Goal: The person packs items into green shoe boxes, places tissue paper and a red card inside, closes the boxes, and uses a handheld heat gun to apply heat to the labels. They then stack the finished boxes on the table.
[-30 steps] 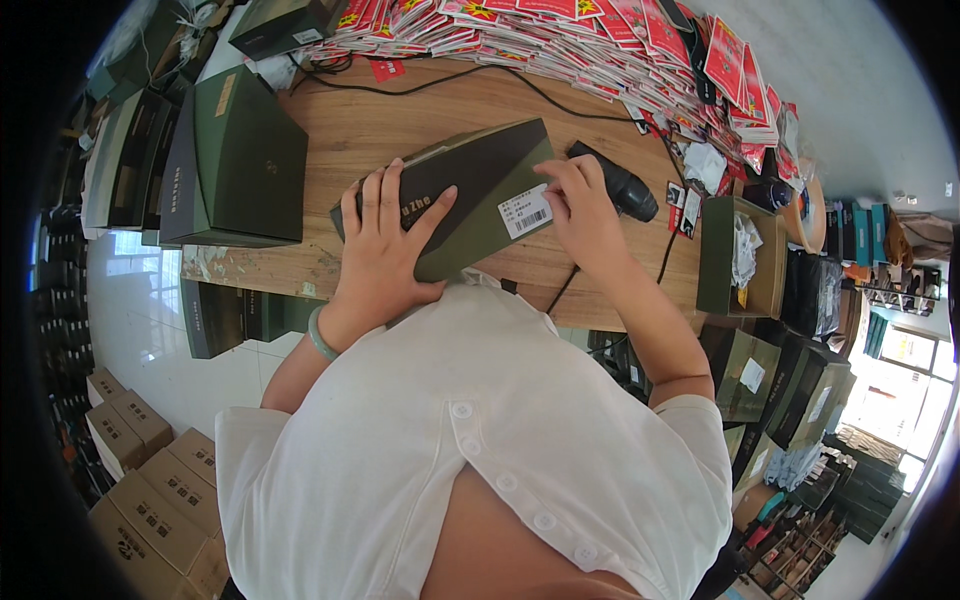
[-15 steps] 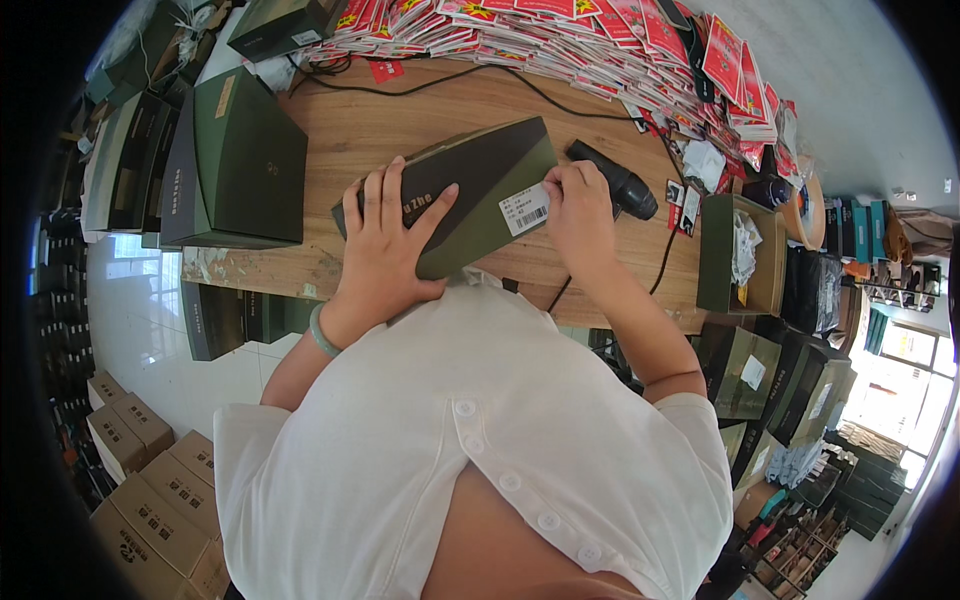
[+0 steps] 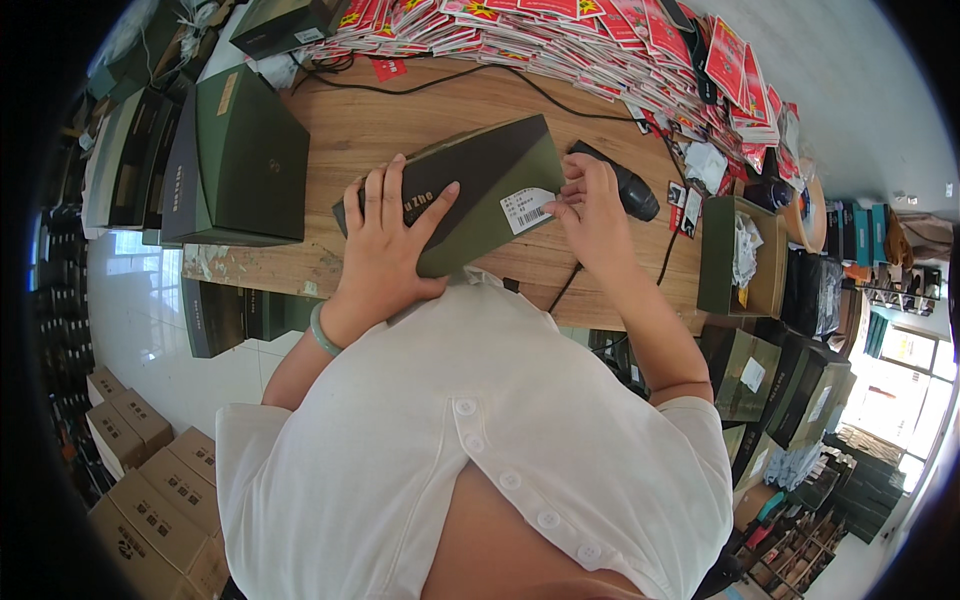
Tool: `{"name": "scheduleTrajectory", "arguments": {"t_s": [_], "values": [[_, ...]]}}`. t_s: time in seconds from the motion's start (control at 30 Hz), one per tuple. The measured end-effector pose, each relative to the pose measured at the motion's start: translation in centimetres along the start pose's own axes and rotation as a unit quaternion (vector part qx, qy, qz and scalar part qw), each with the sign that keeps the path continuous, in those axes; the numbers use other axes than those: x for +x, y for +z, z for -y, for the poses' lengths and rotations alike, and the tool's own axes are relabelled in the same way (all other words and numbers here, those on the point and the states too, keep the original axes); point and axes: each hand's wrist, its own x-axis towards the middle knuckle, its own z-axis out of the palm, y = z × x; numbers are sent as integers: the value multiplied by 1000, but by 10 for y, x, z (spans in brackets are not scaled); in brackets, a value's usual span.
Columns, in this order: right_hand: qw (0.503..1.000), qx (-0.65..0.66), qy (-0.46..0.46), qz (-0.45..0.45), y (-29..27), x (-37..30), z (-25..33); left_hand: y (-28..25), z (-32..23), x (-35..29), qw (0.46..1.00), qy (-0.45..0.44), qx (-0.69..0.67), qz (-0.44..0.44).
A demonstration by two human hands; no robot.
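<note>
A dark green and black shoe box (image 3: pixel 480 175) is tilted on the wooden table in front of me, its near corner close to my shirt. My left hand (image 3: pixel 390 225) grips it, with fingers spread over the dark face and the thumb by the near edge. On the green end sits a white barcode label (image 3: pixel 525 210). My right hand (image 3: pixel 590 205) is at the label's right edge, the thumb tip touching there and the curled fingers slightly apart from it. Just beyond that hand lies a black hair dryer-like tool (image 3: pixel 630 190), partly hidden by it.
Red printed packets (image 3: pixel 540 45) are heaped along the table's far side. A black cord (image 3: pixel 420 85) crosses the table. Green boxes (image 3: pixel 250 160) stand at the left; an open box (image 3: pixel 725 255) with white paper sits at the right. Brown cartons (image 3: pixel 160 520) are stacked on the floor.
My right hand has drawn slightly right, and its thumb and fingertips have parted at the label's edge. The label shows more fully. My left hand and the box have barely moved.
</note>
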Motion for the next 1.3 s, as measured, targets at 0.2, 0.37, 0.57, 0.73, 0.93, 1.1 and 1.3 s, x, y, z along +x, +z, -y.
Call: {"name": "scheduleTrajectory", "arguments": {"t_s": [0.2, 0.37, 0.57, 0.73, 0.93, 1.1, 1.3], "values": [[985, -142, -92, 34, -4, 7, -15, 0, -1, 0, 1000, 4, 6, 10], [986, -146, -65, 50, -6, 5, -4, 0, 0, 1, 1000, 3, 3, 7], [984, -152, -34, 90, -15, 5, 1, 1, 0, 1, 1000, 1, 0, 0], [983, -99, -92, 124, -25, 5, -8, 0, -2, 2, 1000, 0, 0, -1], [986, 2, -46, 161, -33, 5, -14, 0, -2, 3, 1000, -4, 1, 3], [979, 29, -94, 177, -36, 6, -28, 1, -1, 5, 1000, -4, 2, -7], [970, 75, -109, 206, -38, 4, -33, -2, -4, 8, 1000, -15, -11, 1]]}}
